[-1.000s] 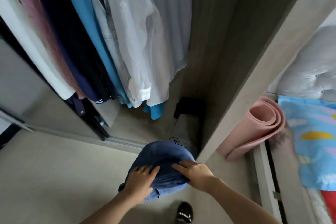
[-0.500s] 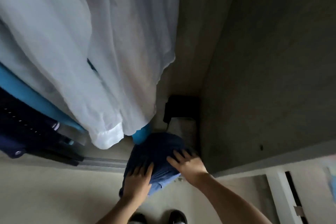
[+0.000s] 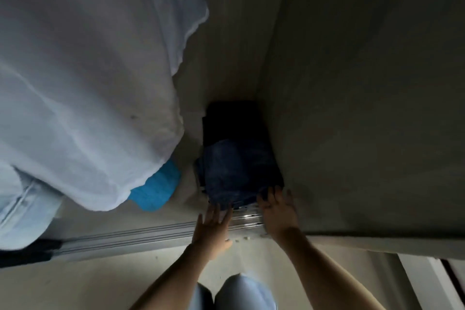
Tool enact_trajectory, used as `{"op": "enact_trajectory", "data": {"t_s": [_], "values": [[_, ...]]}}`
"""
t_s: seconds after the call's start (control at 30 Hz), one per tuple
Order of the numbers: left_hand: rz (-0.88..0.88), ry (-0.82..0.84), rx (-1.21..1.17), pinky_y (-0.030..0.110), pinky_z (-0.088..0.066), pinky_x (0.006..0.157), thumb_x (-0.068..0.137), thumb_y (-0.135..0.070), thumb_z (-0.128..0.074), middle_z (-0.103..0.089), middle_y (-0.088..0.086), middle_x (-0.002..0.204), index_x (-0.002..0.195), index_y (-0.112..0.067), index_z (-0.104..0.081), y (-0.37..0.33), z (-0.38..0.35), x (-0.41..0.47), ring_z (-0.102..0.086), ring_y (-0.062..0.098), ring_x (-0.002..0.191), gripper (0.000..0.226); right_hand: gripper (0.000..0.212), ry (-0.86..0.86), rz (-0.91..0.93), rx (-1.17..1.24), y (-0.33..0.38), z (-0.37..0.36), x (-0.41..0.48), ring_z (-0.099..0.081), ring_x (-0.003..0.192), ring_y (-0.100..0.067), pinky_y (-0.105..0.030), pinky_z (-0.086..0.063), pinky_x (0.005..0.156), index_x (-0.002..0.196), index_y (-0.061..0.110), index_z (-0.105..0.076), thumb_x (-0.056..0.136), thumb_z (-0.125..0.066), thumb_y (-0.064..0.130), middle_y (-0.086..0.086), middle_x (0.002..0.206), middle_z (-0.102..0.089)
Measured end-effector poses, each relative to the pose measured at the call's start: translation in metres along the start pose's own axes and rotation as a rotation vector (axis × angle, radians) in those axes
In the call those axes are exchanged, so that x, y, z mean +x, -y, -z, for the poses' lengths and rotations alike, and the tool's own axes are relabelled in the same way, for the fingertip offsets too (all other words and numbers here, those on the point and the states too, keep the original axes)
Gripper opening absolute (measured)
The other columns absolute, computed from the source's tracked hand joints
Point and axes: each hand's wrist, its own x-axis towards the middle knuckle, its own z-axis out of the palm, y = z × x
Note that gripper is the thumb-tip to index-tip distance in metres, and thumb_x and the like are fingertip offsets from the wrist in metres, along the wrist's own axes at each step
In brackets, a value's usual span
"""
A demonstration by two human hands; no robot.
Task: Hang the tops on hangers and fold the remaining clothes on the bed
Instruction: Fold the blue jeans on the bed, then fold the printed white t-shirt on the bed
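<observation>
A folded dark blue denim garment (image 3: 236, 171) lies on the wardrobe floor, on top of a darker folded pile (image 3: 232, 118) pushed against the right side panel. My left hand (image 3: 212, 226) reaches toward its near edge with straight fingers, the tips at the fabric's front fold. My right hand (image 3: 276, 209) is beside it, fingers spread, touching the garment's near right corner. Neither hand grips anything. White shirts (image 3: 88, 83) hang above on the left, with a bright blue garment's hem (image 3: 156, 187) showing below them.
The wardrobe's grey side panel (image 3: 364, 108) fills the right. A metal sliding-door track (image 3: 125, 239) runs along the floor in front of the wardrobe. My knees in light jeans (image 3: 239, 292) show at the bottom. A white bed frame edge (image 3: 427, 282) is at lower right.
The denim garment went from my hands down onto the pile inside the wardrobe. Both hands released it and now lie at its near edge. The camera moved closer and lower.
</observation>
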Motion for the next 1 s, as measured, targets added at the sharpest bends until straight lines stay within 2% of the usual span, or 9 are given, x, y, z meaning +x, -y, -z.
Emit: {"op": "enact_trajectory", "data": {"t_s": [0.1, 0.23, 0.37, 0.47, 0.57, 0.67, 0.73, 0.8, 1.0], "values": [[0.025, 0.023, 0.020, 0.046, -0.006, 0.115, 0.097, -0.031, -0.043, 0.007, 0.015, 0.157, 0.150, -0.021, 0.007, -0.002, 0.006, -0.034, 0.002, 0.031, 0.145, 0.073, 0.028, -0.011, 0.006, 0.071, 0.002, 0.031, -0.019, -0.042, 0.094, -0.031, -0.044, -0.032, 0.083, 0.070, 0.011, -0.075, 0.050, -0.058, 0.023, -0.019, 0.082, -0.069], [0.012, -0.027, 0.030, 0.043, -0.012, 0.115, 0.097, -0.029, -0.040, -0.001, 0.014, 0.157, 0.151, -0.021, -0.001, -0.012, 0.040, -0.075, -0.005, 0.029, 0.145, 0.067, 0.037, 0.030, 0.025, 0.133, -0.009, 0.087, -0.042, -0.061, 0.088, -0.035, -0.041, -0.032, 0.081, 0.072, 0.013, -0.075, 0.036, -0.079, 0.024, -0.018, 0.083, -0.069], [0.002, -0.130, 0.089, 0.039, -0.025, 0.110, 0.095, -0.029, -0.039, -0.012, 0.012, 0.156, 0.150, -0.019, -0.009, -0.030, 0.089, -0.122, -0.014, 0.027, 0.142, 0.063, 0.048, 0.000, 0.000, 0.089, -0.032, 0.152, -0.086, -0.027, 0.135, -0.034, -0.045, -0.022, 0.108, 0.135, 0.010, -0.045, 0.087, -0.047, 0.019, -0.023, 0.142, -0.036], [-0.033, -0.195, 0.077, 0.034, -0.028, 0.107, 0.093, -0.031, -0.041, -0.018, 0.010, 0.154, 0.149, -0.019, -0.013, -0.038, 0.118, -0.152, -0.020, 0.026, 0.139, 0.064, 0.049, -0.015, -0.010, 0.165, -0.041, 0.187, -0.122, -0.056, 0.106, -0.030, -0.040, -0.034, 0.092, 0.099, 0.016, -0.070, 0.053, -0.081, 0.030, -0.016, 0.107, -0.064], [-0.070, -0.206, -0.004, 0.032, -0.027, 0.108, 0.094, -0.033, -0.042, -0.019, 0.010, 0.154, 0.149, -0.020, -0.016, -0.044, 0.141, -0.191, -0.021, 0.026, 0.139, 0.062, 0.023, -0.151, 0.018, 0.211, -0.050, 0.205, -0.171, -0.064, 0.084, -0.028, -0.037, -0.051, 0.075, 0.074, 0.016, -0.073, 0.059, -0.058, 0.023, -0.008, 0.082, -0.069], [-0.114, -0.193, -0.044, 0.031, -0.026, 0.109, 0.094, -0.032, -0.043, -0.015, 0.007, 0.156, 0.149, -0.022, -0.016, -0.040, 0.151, -0.233, -0.021, 0.025, 0.139, 0.062, 0.040, -0.133, -0.113, 0.173, -0.053, 0.236, -0.231, -0.049, 0.122, -0.032, -0.051, -0.038, 0.101, 0.113, 0.013, -0.068, 0.076, -0.056, 0.023, -0.020, 0.119, -0.061], [-0.157, -0.196, -0.036, 0.030, -0.024, 0.110, 0.095, -0.032, -0.042, -0.015, 0.006, 0.156, 0.149, -0.022, -0.015, -0.037, 0.157, -0.255, -0.021, 0.025, 0.140, 0.061, 0.053, -0.086, -0.230, 0.147, -0.058, 0.238, -0.268, -0.013, 0.144, -0.031, -0.052, -0.009, 0.114, 0.144, 0.014, -0.035, 0.092, -0.044, 0.019, -0.018, 0.152, -0.025], [-0.207, -0.220, -0.040, 0.030, -0.022, 0.111, 0.096, -0.032, -0.042, -0.015, 0.005, 0.156, 0.150, -0.022, -0.015, -0.039, 0.165, -0.271, -0.020, 0.025, 0.140, 0.061, 0.054, -0.017, -0.320, 0.179, -0.059, 0.240, -0.299, -0.005, 0.145, -0.030, -0.050, -0.003, 0.115, 0.146, 0.016, -0.029, 0.094, -0.040, 0.015, -0.015, 0.155, -0.017], [-0.426, -0.270, -0.015, 0.033, -0.028, 0.109, 0.096, -0.032, -0.044, -0.023, 0.004, 0.153, 0.148, -0.021, -0.022, -0.065, 0.192, -0.304, -0.024, 0.023, 0.138, 0.057, 0.065, -0.180, -0.605, 0.245, -0.055, 0.249, -0.396, -0.067, 0.100, -0.029, -0.047, -0.054, 0.076, 0.091, 0.022, -0.076, 0.028, -0.088, 0.028, -0.011, 0.103, -0.070]]}}
